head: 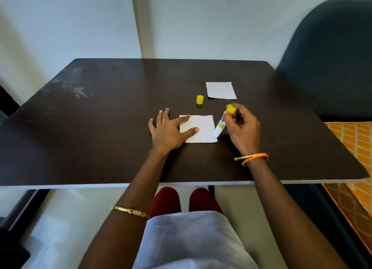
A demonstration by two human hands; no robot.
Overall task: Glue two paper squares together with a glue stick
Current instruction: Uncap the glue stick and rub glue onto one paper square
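A white paper square (pixel 204 128) lies on the dark table (pixel 100 117) in front of me. My left hand (pixel 167 131) rests flat on its left part, fingers spread, thumb and forefinger on the sheet. My right hand (pixel 241 128) grips an uncapped glue stick (pixel 220 125), white with a yellow base, tilted with its tip touching the paper's right edge. The yellow cap (pixel 199 99) stands upright on the table behind the sheet. A second white paper square (pixel 221 90) lies farther back to the right.
A dark blue chair (pixel 330 57) stands at the table's right side, with an orange patterned cloth (pixel 354 148) below it. A white wall runs behind the table. The near table edge (pixel 181 184) sits above my knees.
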